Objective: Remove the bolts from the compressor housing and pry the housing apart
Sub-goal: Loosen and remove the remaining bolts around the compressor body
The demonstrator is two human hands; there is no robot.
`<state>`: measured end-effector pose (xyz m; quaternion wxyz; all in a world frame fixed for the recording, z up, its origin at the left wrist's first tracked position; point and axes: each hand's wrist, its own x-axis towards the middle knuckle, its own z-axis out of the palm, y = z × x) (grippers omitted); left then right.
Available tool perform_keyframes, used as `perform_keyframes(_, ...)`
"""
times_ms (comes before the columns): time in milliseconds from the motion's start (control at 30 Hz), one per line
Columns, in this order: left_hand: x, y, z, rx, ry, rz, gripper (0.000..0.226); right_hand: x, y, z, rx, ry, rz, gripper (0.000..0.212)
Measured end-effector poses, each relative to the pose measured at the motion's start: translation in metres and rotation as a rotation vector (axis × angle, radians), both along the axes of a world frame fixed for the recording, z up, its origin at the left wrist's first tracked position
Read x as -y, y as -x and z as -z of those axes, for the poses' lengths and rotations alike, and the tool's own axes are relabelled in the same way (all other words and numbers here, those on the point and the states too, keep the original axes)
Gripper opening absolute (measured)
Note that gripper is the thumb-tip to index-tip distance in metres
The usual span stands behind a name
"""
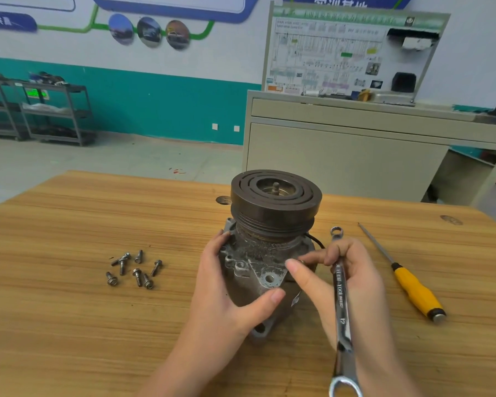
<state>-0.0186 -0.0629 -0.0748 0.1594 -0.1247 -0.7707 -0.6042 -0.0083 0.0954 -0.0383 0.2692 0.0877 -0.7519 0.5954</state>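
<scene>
Between both hands stands the compressor [269, 253]: left hand [226, 290] grips its housing, right hand [347, 279] clasps a wrench [342, 305] marked "12"

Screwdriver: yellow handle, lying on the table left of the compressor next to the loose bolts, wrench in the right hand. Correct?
Not quite. The head view shows the screwdriver lying on the table right of the compressor, not left, and away from the loose bolts, which lie on the left side. The rest holds: yellow handle, and the wrench is in the right hand.
</scene>
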Motion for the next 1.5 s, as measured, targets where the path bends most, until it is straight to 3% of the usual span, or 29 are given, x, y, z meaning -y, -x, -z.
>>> perform_keyframes(133,-0.001,0.0,0.0,-0.01,-0.003,-0.008,0.093,-0.004,0.0,-0.003,-0.011,-0.056,-0.067,0.037)
perform_keyframes(300,0.0,0.0,0.001,-0.018,0.003,-0.013,0.1,-0.004,0.0,-0.003,-0.006,0.08,-0.047,0.042)
perform_keyframes(767,-0.001,0.002,0.004,-0.029,-0.009,-0.007,0.093,-0.006,0.001,-0.002,0.016,-0.004,-0.105,0.04)
perform_keyframes(900,-0.003,0.0,0.006,-0.045,0.033,-0.02,0.093,-0.004,0.0,-0.002,0.027,0.016,-0.034,0.043)
perform_keyframes(967,-0.007,-0.003,0.005,-0.152,0.075,-0.1,0.084,-0.005,0.002,0.0,0.018,-0.005,-0.012,0.046)
perform_keyframes(1100,-0.015,-0.009,-0.002,-0.513,0.213,-0.248,0.044,-0.005,-0.001,-0.009,-0.101,0.005,-0.015,0.043)
perform_keyframes(1167,-0.02,-0.011,-0.005,-0.601,0.322,-0.268,0.028,-0.006,-0.006,-0.018,-0.149,0.027,-0.017,0.038)
perform_keyframes(1367,-0.025,-0.02,-0.024,-0.559,0.353,-0.224,0.02,0.003,-0.022,-0.014,-0.134,0.143,-0.217,0.042)
perform_keyframes(1467,-0.002,-0.022,-0.031,-0.517,0.342,-0.331,0.019,-0.014,-0.017,-0.016,-0.154,0.145,-0.298,0.027)
perform_keyframes(1500,0.014,-0.02,-0.031,-0.436,0.333,-0.395,0.019,-0.029,-0.011,-0.018,-0.158,0.094,-0.252,0.032)
